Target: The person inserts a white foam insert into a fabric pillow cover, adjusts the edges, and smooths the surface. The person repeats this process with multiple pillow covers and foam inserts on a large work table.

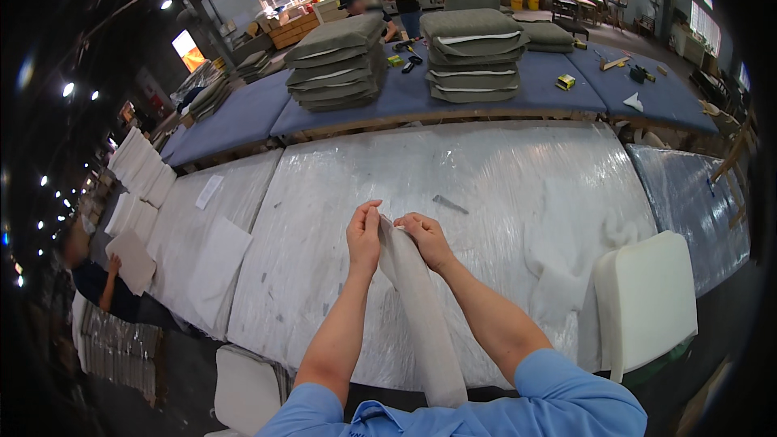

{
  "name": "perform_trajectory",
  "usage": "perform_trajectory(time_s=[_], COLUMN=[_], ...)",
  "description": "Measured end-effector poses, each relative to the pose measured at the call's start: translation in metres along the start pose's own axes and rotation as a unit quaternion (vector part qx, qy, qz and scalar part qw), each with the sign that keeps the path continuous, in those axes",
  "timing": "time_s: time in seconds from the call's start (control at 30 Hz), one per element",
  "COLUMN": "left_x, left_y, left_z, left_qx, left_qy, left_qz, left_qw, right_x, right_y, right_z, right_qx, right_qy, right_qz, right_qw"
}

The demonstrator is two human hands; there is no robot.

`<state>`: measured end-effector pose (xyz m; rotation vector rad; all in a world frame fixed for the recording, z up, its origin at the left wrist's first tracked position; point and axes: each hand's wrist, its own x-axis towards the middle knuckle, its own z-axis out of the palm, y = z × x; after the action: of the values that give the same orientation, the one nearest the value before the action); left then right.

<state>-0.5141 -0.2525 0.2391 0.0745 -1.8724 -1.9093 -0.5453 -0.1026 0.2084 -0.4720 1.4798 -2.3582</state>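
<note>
Both my hands are raised over the middle of a plastic-covered table, at the upper end of a long, pale grey-beige cloth piece (422, 316). Its folded length hangs down toward my body, its lower end against my blue shirt. My left hand (364, 236) pinches the cloth's top edge between thumb and fingers. Just right of it, my right hand (424, 238) is closed on the same edge, a small white bit showing at its fingertips. What lies inside the cloth's fold is hidden. Beyond my right hand, a small dark grey strip (450, 204) rests on the table.
White fluffy padding (558, 247) lies at right, beside stacked white cushions (647, 299). Stacks of grey-green cushions (473, 53) stand on a blue padded table (558, 97) opposite. At left, a person holds an off-white panel (132, 262). More people are at the back.
</note>
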Motion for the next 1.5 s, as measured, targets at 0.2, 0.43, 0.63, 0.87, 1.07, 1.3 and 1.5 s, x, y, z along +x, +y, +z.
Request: perform_trajectory(time_s=[0.2, 0.43, 0.63, 0.87, 1.07, 1.3, 1.5], left_x=[0.012, 0.005, -0.002, 0.004, 0.025, 0.055, 0.062], left_y=[0.003, -0.009, -0.009, 0.003, 0.01, 0.011, 0.011], left_z=[0.006, -0.002, -0.015, -0.012, 0.008, 0.027, 0.048], left_qx=[0.007, 0.027, -0.007, 0.009, 0.011, 0.172, 0.27], left_qy=[0.035, 0.004, -0.07, -0.055, -0.04, -0.01, -0.004], left_qz=[-0.01, -0.017, 0.001, -0.017, -0.007, 0.063, 0.137], left_qw=[0.999, 0.999, 0.998, 0.998, 0.999, 0.983, 0.953], right_x=[0.001, 0.003, 0.001, -0.011, -0.02, -0.018, -0.017], right_y=[-0.002, 0.001, -0.002, -0.001, -0.004, -0.006, 0.003], right_z=[0.007, 0.006, -0.004, 0.003, 0.012, 0.024, 0.016], right_qx=[0.01, -0.024, -0.056, 0.006, -0.017, -0.063, -0.137], right_qy=[0.008, 0.03, -0.063, -0.043, -0.02, 0.036, 0.075], right_qz=[-0.007, -0.085, -0.016, 0.006, 0.033, 0.031, -0.018], right_qw=[1.0, 0.996, 0.996, 0.999, 0.999, 0.997, 0.988])
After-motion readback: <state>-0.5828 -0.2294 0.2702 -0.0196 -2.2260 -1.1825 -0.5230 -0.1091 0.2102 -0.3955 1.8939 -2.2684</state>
